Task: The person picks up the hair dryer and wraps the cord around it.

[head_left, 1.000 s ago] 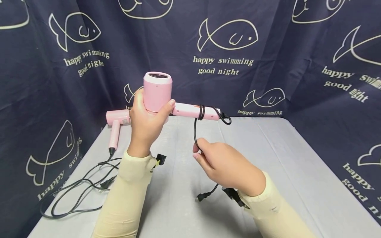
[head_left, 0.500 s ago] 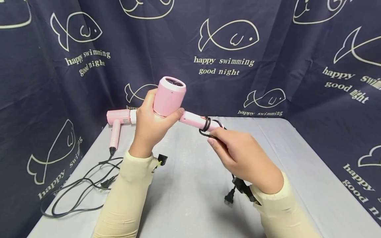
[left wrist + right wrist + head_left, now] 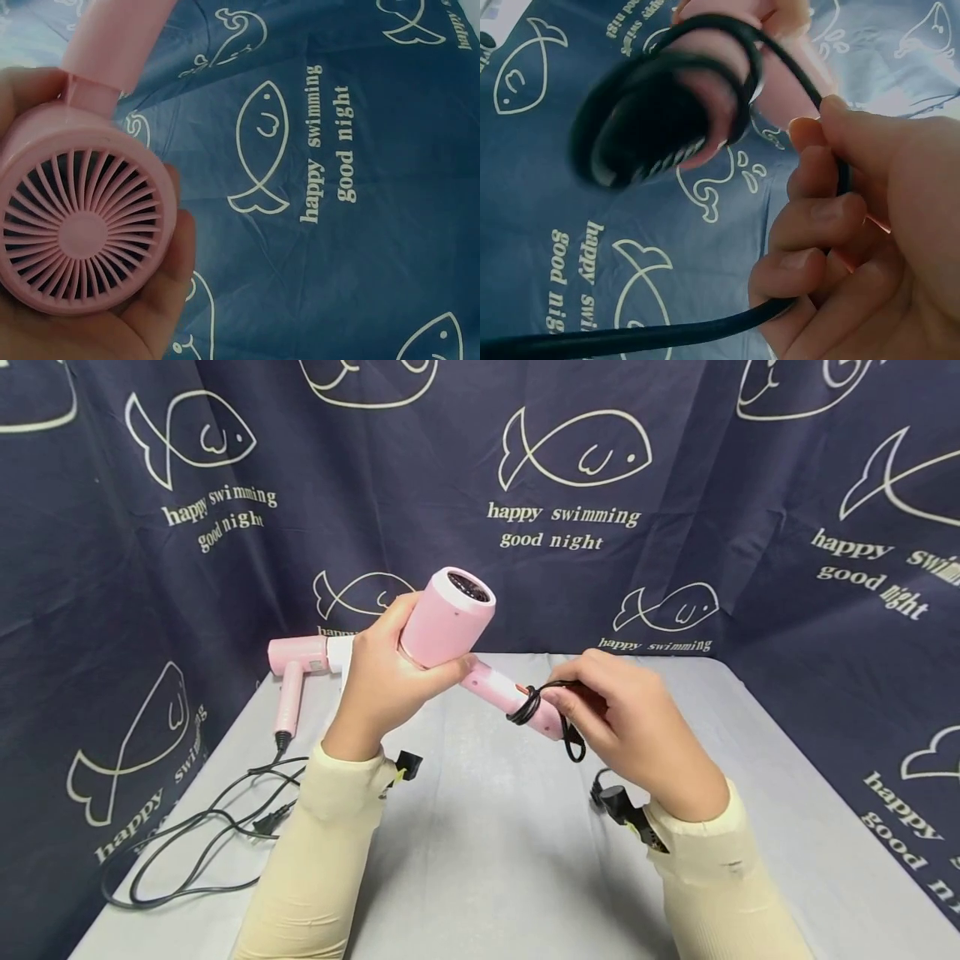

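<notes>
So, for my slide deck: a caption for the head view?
Left hand grips pink plastic hair dryer; right hand winds its black power cord around the handle.

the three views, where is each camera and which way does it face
Head: looks forward and down at the grey table; both hands and sleeves show.
Left wrist: looks along the left hand at the pink hair dryer.
Right wrist: looks past the right hand at the black cord.
Shared: dryer, cord, fish curtain.

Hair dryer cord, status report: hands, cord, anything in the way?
Left hand grips pink hair dryer body. Right hand pinches black cord, coils looped round handle. Second hair dryer lies on table, apart.
</notes>
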Motion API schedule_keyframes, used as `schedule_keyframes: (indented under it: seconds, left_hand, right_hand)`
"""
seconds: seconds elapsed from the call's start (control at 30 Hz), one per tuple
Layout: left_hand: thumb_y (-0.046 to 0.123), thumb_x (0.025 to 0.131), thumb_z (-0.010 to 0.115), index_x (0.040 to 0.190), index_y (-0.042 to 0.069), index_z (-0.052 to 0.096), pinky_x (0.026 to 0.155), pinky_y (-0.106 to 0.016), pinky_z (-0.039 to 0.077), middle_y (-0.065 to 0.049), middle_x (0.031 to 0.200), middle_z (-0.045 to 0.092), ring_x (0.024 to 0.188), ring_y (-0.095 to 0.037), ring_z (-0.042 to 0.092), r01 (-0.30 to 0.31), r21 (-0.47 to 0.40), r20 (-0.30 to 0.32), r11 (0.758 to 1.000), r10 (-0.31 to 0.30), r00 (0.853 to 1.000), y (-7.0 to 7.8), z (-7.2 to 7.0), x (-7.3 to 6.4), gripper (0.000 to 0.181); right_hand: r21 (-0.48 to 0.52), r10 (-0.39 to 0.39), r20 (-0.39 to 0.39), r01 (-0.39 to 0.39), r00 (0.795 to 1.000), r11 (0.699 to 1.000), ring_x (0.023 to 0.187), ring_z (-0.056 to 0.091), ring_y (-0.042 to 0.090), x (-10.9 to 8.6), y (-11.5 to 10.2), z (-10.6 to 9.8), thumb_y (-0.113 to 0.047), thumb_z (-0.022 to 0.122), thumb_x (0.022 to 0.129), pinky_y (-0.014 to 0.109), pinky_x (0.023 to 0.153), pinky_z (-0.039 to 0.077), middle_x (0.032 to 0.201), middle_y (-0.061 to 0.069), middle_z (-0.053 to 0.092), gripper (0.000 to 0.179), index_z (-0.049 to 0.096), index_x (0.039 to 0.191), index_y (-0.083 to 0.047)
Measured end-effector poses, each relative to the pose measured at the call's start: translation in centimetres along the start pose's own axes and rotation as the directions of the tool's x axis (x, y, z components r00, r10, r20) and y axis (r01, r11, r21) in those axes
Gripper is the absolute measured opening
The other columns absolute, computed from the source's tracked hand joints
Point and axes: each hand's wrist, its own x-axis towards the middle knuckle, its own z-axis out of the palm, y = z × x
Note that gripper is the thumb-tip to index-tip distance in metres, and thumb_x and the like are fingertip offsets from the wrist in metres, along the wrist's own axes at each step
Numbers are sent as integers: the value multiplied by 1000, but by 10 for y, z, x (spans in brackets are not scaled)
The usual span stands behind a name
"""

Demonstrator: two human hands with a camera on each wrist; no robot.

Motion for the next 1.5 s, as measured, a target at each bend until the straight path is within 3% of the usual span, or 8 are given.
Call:
schedule_keyframes:
  seconds: [0.57,0.8,0.97,1.07,1.2,1.27,1.4,1.5]
  left_hand:
    - [27,70,94,113,19,71,70,-34,52,1,94,67,84,-16,61,25,-167,81,986,-11,997,9,-9,-1,50]
    - [24,74,91,116,13,69,72,-36,57,-5,99,68,86,-22,66,82,-255,85,964,-62,994,13,-10,-2,48]
    - [24,77,88,116,12,68,74,-38,59,-6,103,67,89,-25,67,130,-277,56,952,-119,991,14,-11,-2,45]
    - [24,78,87,116,11,68,75,-38,58,-6,105,66,91,-25,67,137,-277,44,951,-130,991,14,-11,-2,44]
    - [25,80,86,117,10,66,75,-38,59,-8,101,68,89,-27,68,141,-314,26,939,-140,990,14,-11,-2,44]
    - [26,81,85,117,10,65,74,-37,59,-9,99,70,87,-28,69,141,-338,3,931,-149,989,14,-11,-1,44]
    - [28,81,85,116,11,65,74,-36,59,-9,97,70,86,-28,71,140,-355,-64,924,-174,983,14,-12,0,43]
    - [27,80,86,115,11,66,75,-35,59,-8,98,69,88,-28,70,117,-367,-124,923,-173,977,14,-12,2,43]
  right_hand:
    - [190,147,36,-151,989,970,68,53,3,-1,26,16,-20,69,100,20,61,44,82,-14,63,8,73,94,-24]
    - [438,166,168,-225,972,870,76,60,13,1,27,27,-11,59,105,25,67,49,88,-4,68,18,73,97,-19]
    - [519,135,223,-234,966,822,64,61,14,3,24,32,-2,55,98,27,56,52,85,1,67,19,71,100,-12]
    - [636,124,268,-273,955,722,55,59,21,3,19,36,1,55,91,31,51,51,79,10,65,15,67,99,-3]
    - [712,137,329,-341,934,614,53,56,28,3,10,43,-5,51,102,33,53,50,72,17,60,12,62,99,1]
    - [698,118,343,-337,932,632,51,57,26,4,7,47,-6,47,106,32,51,51,70,16,60,16,61,101,0]
    - [604,88,376,-316,922,732,50,63,21,3,6,56,-8,40,111,32,51,55,71,10,62,23,63,105,-6]
    - [511,124,426,-352,896,784,54,66,16,0,2,58,-16,41,112,32,55,57,74,4,64,25,65,109,-11]
